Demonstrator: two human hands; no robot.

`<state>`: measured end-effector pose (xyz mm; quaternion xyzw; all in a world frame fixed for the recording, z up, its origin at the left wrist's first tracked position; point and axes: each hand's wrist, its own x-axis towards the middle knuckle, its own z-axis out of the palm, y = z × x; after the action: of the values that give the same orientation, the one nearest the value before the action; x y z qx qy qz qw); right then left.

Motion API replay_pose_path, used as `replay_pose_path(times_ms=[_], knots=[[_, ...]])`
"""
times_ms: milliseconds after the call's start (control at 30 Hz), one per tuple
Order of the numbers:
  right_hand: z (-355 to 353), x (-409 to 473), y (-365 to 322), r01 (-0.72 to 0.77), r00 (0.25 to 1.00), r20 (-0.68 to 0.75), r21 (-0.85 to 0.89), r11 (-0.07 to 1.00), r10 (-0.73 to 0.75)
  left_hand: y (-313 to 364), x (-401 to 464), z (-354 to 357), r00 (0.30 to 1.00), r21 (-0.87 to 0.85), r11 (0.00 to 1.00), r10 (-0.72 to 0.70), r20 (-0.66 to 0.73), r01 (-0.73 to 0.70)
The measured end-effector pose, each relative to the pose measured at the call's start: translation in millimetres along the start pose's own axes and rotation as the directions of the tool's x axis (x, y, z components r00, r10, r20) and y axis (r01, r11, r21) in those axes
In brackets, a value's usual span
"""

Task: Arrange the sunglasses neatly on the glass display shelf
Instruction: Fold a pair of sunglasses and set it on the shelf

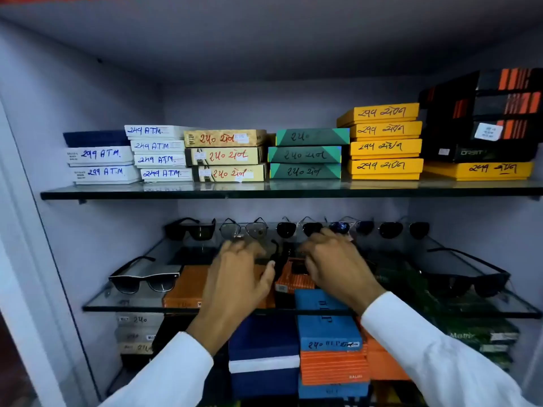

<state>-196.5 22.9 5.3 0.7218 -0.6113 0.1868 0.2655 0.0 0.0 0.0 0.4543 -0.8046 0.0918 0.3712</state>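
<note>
Risk: your left hand [235,277] and right hand [335,265], both half-curled, are handling dark sunglasses [279,259] mid-shelf; grip unclear, nudging the back-edge row [296,229] likely.

Two arms reach in from the near edge, each in a long white sleeve — plain cloth, no print or stripe, the cuffs ending at the wrists. The left hand [235,277] and right hand [338,265] are bare — no rings, watch or gloves show.
</note>
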Motion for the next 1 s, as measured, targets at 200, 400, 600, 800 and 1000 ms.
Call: replay_pose_path(times_ms=[200,400,600,800,1000], knots=[[20,37,-10,-0.019,0.980,0.197,0.020,1.000,0.015,0,15,29,0.966,-0.147,0.970,-0.162,0.201,0.193],[28,53,-14,-0.007,0.964,0.265,0.125,0.992,-0.026,-19,19,36,0.951,-0.156,0.961,-0.184,0.247,0.227],[18,54,-29,-0.122,0.984,0.172,0.474,0.872,0.044,-47,12,4,0.977,-0.237,0.951,-0.178,0.114,0.201],[9,68,-51,-0.276,0.957,0.092,0.586,0.762,0.276,-90,24,-31,0.957,-0.287,0.915,-0.290,0.027,0.285],[21,77,-65,-0.418,0.907,0.181,0.488,0.766,0.380,-113,41,-28,0.929,-0.091,0.943,-0.293,0.227,0.320]])
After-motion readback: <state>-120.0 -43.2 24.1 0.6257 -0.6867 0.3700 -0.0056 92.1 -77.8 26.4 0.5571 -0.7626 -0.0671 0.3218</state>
